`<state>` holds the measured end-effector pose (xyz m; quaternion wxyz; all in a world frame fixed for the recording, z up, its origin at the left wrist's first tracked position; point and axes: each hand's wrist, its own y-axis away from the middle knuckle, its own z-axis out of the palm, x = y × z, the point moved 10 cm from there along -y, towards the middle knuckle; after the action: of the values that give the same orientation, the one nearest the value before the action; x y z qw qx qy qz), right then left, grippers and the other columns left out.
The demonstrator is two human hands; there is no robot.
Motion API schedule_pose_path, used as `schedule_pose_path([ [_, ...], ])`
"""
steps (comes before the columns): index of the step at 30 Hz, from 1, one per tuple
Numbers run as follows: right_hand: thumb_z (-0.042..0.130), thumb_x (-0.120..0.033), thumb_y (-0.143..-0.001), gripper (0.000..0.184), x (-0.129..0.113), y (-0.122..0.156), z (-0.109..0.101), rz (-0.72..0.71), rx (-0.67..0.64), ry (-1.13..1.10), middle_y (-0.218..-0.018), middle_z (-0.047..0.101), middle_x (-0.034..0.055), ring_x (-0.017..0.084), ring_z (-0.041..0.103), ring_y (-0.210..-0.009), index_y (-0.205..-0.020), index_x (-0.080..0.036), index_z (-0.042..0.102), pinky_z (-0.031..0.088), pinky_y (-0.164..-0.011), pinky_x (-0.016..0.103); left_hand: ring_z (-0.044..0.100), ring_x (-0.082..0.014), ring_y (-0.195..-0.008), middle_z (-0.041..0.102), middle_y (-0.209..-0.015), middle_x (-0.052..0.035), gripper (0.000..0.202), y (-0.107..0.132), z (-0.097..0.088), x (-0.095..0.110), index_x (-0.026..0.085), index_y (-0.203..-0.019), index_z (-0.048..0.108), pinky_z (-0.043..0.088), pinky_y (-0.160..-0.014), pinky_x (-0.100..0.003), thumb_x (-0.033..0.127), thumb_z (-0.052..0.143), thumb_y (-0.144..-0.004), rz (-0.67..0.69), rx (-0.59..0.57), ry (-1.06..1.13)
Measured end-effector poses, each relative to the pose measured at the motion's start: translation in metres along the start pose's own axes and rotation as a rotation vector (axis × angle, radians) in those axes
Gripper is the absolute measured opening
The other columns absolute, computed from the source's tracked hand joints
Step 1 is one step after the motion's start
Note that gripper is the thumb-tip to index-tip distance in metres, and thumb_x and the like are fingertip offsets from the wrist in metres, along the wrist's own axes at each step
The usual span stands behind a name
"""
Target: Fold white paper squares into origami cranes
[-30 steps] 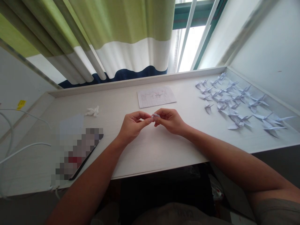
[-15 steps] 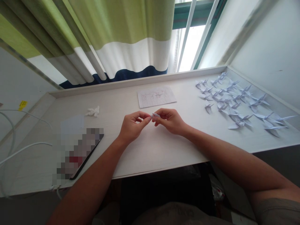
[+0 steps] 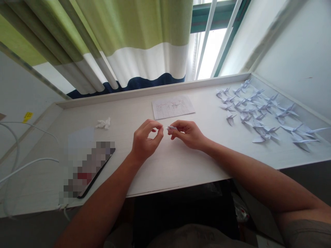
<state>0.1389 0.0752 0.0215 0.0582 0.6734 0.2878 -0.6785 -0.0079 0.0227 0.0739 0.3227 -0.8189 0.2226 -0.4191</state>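
Above the middle of the desk, my right hand (image 3: 186,132) pinches a small folded white paper piece (image 3: 171,127) between thumb and fingers. Its pale tip points left. Just left of that tip is my left hand (image 3: 147,138), thumb and index finger closed in a pinch. Whether these fingertips grip the paper's end or something tiny I cannot make out. Folded paper cranes (image 3: 264,113), several of them, are spread over the right side of the desk, away from both hands.
A printed sheet (image 3: 173,107) lies beyond my hands. On the left are crumpled white paper (image 3: 103,123), a pale sheet (image 3: 80,138), a blurred-out dark-edged device (image 3: 97,172) near my left forearm, and white cables (image 3: 28,165). Raised edging (image 3: 155,90) borders the desk's back.
My left fingertips have shifted slightly left, opening a small gap from the right fingers. The right hand still holds the folded paper in nearly the same spot.
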Motion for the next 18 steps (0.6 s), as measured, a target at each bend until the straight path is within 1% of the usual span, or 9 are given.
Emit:
schedule_pose_path([
  [4, 0.082, -0.054, -0.089, 0.037, -0.001, 0.0, 0.0, 0.005, -0.007, -0.006, -0.082, 0.076, 0.003, 0.015, 0.071, -0.07, -0.088, -0.018, 0.075, 0.062, -0.067, 0.032, 0.074, -0.0182, -0.086, 0.08, -0.094, -0.0037, 0.006, 0.003, 0.005, -0.017, 0.022, -0.095, 0.076, 0.062, -0.077, -0.032, 0.026, 0.076, -0.09, -0.193, -0.019, 0.221],
  [7, 0.081, -0.054, -0.089, 0.036, -0.002, -0.001, 0.0, -0.002, 0.0, -0.019, -0.084, 0.077, 0.0034, 0.015, 0.071, -0.071, -0.089, -0.018, 0.075, 0.063, -0.067, 0.032, 0.076, -0.0198, -0.089, 0.081, -0.094, -0.0052, 0.007, 0.005, 0.009, -0.025, 0.021, -0.094, 0.078, 0.062, -0.081, -0.034, 0.027, 0.078, -0.09, -0.269, -0.037, 0.327],
  [9, 0.081, -0.054, -0.09, 0.036, -0.002, 0.0, 0.0, -0.006, 0.002, -0.017, -0.085, 0.077, 0.0035, 0.015, 0.072, -0.071, -0.089, -0.018, 0.075, 0.063, -0.067, 0.032, 0.076, -0.02, -0.088, 0.081, -0.093, -0.0054, 0.007, 0.006, 0.013, -0.028, 0.021, -0.094, 0.079, 0.062, -0.08, -0.034, 0.027, 0.078, -0.089, -0.305, -0.054, 0.374],
  [12, 0.081, -0.053, -0.09, 0.035, -0.001, 0.0, -0.001, -0.01, 0.003, -0.001, -0.083, 0.077, 0.0031, 0.015, 0.072, -0.07, -0.089, -0.018, 0.075, 0.062, -0.067, 0.031, 0.075, -0.0184, -0.084, 0.08, -0.088, -0.0042, 0.008, 0.006, 0.016, -0.029, 0.021, -0.09, 0.08, 0.06, -0.077, -0.032, 0.028, 0.083, -0.086, -0.322, -0.065, 0.406],
  [15, 0.082, -0.052, -0.09, 0.034, 0.0, 0.0, -0.002, -0.013, 0.008, 0.006, -0.082, 0.077, 0.0025, 0.015, 0.073, -0.07, -0.089, -0.018, 0.075, 0.061, -0.067, 0.031, 0.074, -0.0171, -0.082, 0.08, -0.087, -0.0034, 0.012, 0.005, 0.015, -0.03, 0.022, -0.091, 0.081, 0.059, -0.075, -0.031, 0.028, 0.088, -0.083, -0.321, -0.028, 0.417],
  [18, 0.081, -0.052, -0.09, 0.033, 0.0, 0.0, -0.002, -0.011, 0.008, 0.014, -0.082, 0.077, 0.0025, 0.015, 0.073, -0.07, -0.089, -0.019, 0.076, 0.061, -0.067, 0.031, 0.074, -0.0172, -0.083, 0.081, -0.089, -0.0031, 0.009, 0.004, 0.011, -0.025, 0.023, -0.092, 0.082, 0.058, -0.075, -0.031, 0.025, 0.086, -0.086, -0.254, -0.022, 0.38],
])
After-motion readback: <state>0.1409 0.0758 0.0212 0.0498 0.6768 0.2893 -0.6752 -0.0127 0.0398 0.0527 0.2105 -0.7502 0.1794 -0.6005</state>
